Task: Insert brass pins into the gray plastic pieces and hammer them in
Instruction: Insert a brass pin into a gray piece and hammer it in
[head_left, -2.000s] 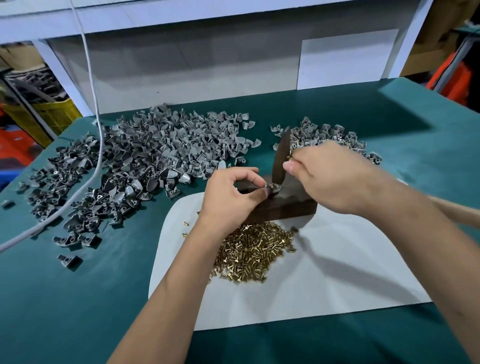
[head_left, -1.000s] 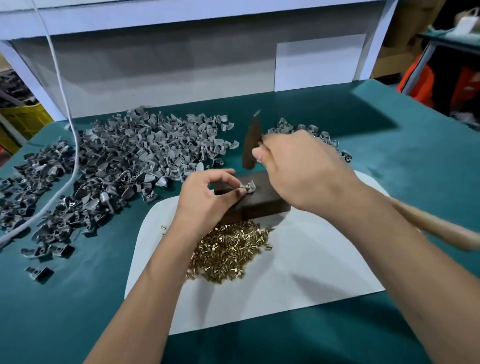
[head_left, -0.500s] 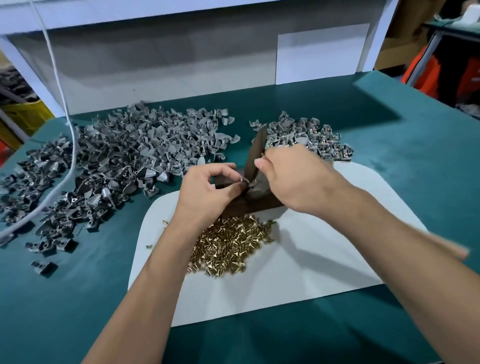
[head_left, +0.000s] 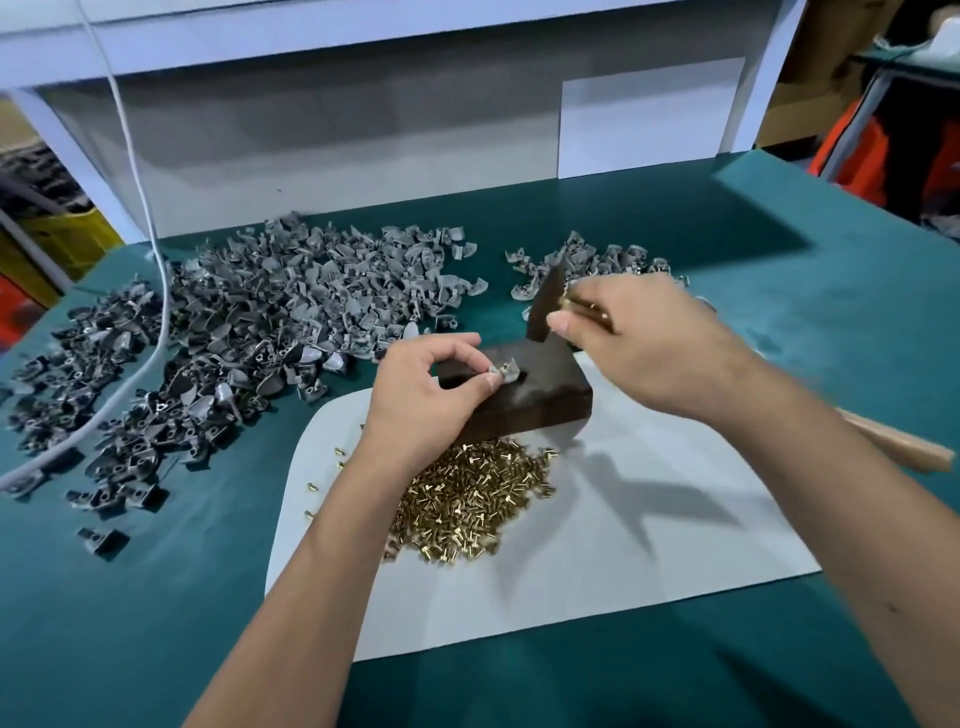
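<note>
left hand (head_left: 423, 397) pinches a gray plastic piece (head_left: 505, 370) with its brass pin atop the dark block (head_left: 524, 395). just above it, the right hand (head_left: 654, 348) grips the hammer (head_left: 545, 304), head raised clear.

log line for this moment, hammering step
left hand: pinches gray piece on block | right hand: holds hammer above block

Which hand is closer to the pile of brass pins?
Left. The left hand is just behind the pile of brass pins, its wrist beside it; the right hand, holding the hammer, is farther back and right.
</note>
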